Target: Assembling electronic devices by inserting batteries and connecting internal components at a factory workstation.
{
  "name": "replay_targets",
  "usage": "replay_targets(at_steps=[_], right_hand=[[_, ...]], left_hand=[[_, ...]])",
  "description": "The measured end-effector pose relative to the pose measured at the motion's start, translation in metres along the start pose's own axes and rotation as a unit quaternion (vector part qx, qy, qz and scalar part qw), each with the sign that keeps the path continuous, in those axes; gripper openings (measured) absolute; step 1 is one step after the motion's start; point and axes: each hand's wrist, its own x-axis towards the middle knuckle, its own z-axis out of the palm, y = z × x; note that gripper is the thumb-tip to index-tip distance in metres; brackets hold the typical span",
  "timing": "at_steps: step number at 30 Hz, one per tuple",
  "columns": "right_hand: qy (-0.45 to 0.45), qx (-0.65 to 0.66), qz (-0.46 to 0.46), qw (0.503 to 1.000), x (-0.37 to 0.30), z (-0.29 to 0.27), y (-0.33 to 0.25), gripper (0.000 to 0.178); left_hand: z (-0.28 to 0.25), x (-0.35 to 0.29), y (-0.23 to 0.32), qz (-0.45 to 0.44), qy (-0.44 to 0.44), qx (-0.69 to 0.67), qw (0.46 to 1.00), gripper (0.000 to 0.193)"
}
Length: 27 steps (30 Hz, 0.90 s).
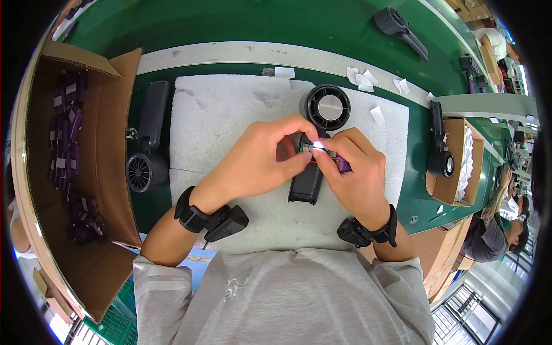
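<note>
A black handheld fan [329, 107] lies on a white foam sheet [230, 115], its round head at the far end. Its handle [305, 187] is opened up, and a green circuit board [305, 148] shows inside. My left hand [256, 155] curls over the handle's left side, with thumb and index finger closed in at the board. From the right, my right hand [359, 169] pinches a small bright white piece [317, 145] above the board; the left fingertip touches it too. A purple battery [343, 165] shows partly beneath my right fingers. The fingertips hide much of the handle's inside.
On the left stands a cardboard box [106, 115] of purple batteries [69, 132]. More fans lie at left [150, 135], at right [440, 141] and far right [399, 31]. White paper slips [362, 77] are scattered behind. A small box [454, 178] holds white material. People sit further right.
</note>
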Motion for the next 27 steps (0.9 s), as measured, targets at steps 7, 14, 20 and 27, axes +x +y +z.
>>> replay_targets(at_steps=[7, 14, 20, 27], right_hand=[[-0.005, 0.019, 0.053, 0.998, 0.003, -0.005, 0.004, 0.019], [-0.212, 0.077, 0.064, 0.972, 0.001, -0.040, 0.004, 0.027], [-0.140, -0.142, -0.161, 0.966, -0.017, -0.043, 0.013, 0.029], [-0.085, -0.047, -0.036, 0.995, -0.038, -0.053, 0.017, 0.020]], left_hand=[[-0.006, 0.007, -0.003, 0.109, -0.034, 0.093, 0.989, 0.020], [-0.008, 0.004, 0.001, 0.131, -0.041, 0.154, 0.978, 0.024], [-0.003, 0.001, 0.002, 0.112, -0.051, 0.124, 0.985, 0.030], [0.003, -0.001, 0.002, 0.073, -0.035, 0.107, 0.991, 0.032]])
